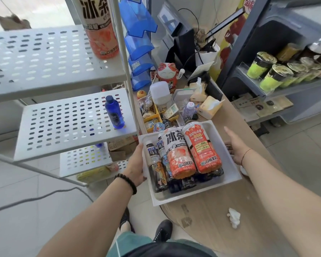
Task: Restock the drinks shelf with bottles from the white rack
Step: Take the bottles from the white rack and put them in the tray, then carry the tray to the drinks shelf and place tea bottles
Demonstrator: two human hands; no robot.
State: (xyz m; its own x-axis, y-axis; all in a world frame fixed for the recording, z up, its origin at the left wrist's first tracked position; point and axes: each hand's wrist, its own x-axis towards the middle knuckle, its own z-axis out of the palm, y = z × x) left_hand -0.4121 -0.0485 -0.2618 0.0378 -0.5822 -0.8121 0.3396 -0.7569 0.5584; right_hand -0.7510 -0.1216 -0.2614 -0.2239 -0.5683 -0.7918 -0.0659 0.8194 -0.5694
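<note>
Where the wooden table (220,210) meets its near left edge sits a white tray (228,164), the rack of the task, overhanging that edge slightly.

Contents of tray, lying side by side, caps pointing away from the person: two large ice-tea bottles with orange and white labels (178,154) and (202,151); two smaller dark bottles, one with an orange cartoon figure (156,164), one with a blue cartoon figure (165,160), partly hidden under the large bottle beside it.

Left hand (135,166): grips the tray's left rim, thumb over the top edge; the fingers underneath cannot be seen. Black bead bracelet (126,182) on the wrist.

Right hand (235,147): fingers straight and together, flat against the tray's right rim; thin dark band on the wrist.

White perforated shelf unit (44,58), left of the table, three tiers visible in steps. Top tier: one large ice-tea bottle (100,28), upright, near the right post. Middle tier: one small blue bottle (114,113), upright, near the right edge. Lowest tier: contents unclear.

Table, behind tray: lucky-cat figurine (167,73), tissue box (209,106), compartment organiser with small items (156,112). Crumpled tissue (233,217) nearer the person.

Dark shelf, far right: row of green-topped cups (272,75).
</note>
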